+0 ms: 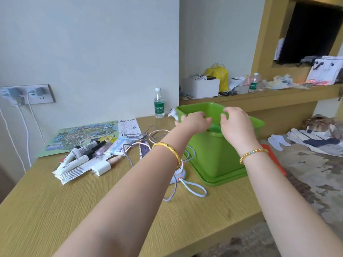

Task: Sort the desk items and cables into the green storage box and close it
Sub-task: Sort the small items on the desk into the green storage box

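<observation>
The green storage box (pixel 217 154) stands open on the desk, set on its green lid (pixel 222 179). My left hand (pixel 194 122) lies over the box's near-left rim with fingers curled toward the inside; whether it holds anything is hidden. My right hand (pixel 236 125) hovers over the opening, fingers hanging loosely curled with nothing visible in them. Several cables (pixel 157 138) lie tangled left of the box, and a looped cable (pixel 193 190) lies in front of it. A pile of tubes and pens (pixel 83 158) and a white charger (pixel 101 168) sit further left.
A map sheet (pixel 79 134) and a water bottle (pixel 159 103) lie toward the wall. A white object (pixel 173 114) sits behind the box. Chargers fill the wall socket (pixel 27 94). The shelf (pixel 259 97) behind carries a white box, a yellow bag and clutter.
</observation>
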`<state>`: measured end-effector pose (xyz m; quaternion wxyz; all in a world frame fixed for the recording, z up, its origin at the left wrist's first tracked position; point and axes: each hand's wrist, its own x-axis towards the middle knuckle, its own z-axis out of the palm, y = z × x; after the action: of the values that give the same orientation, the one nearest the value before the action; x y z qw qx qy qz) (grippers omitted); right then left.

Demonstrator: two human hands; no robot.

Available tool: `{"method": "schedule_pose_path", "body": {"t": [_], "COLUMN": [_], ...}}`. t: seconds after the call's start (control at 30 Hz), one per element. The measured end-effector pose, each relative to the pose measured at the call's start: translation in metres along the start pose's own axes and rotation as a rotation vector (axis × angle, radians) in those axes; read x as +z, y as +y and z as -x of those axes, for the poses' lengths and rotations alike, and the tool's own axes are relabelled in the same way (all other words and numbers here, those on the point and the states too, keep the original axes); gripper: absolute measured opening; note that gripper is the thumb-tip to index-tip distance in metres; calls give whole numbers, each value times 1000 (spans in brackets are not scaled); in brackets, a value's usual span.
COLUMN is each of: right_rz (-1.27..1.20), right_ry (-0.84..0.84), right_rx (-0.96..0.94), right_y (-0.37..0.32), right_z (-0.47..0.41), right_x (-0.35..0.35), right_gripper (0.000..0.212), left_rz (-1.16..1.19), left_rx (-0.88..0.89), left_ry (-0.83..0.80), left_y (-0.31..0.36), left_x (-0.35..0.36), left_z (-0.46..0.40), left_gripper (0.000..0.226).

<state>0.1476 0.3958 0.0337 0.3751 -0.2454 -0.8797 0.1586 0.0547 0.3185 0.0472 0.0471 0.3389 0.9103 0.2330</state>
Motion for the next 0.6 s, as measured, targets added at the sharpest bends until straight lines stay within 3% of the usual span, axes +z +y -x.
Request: {"method": "schedule_pose_path", "body": {"t": [0.2,0.37,0.6], "right_rz": [-118,-263,-488], "right_ry": [25,99,-293], "right_rx": [-152,-360,-431], "right_y": [-36,-105,-182], "right_z": [14,46,105], "right_x": [24,64,156], "right_gripper": [28,24,28], "left_rz": [89,227,309], "left_rx": [45,-16,-386], "left_ry": [388,530,607], "left_y": [-49,-134,-271], "left_x": [-5,-20,-27], "left_z": [26,63,120], "left_gripper": [34,33,31]}}
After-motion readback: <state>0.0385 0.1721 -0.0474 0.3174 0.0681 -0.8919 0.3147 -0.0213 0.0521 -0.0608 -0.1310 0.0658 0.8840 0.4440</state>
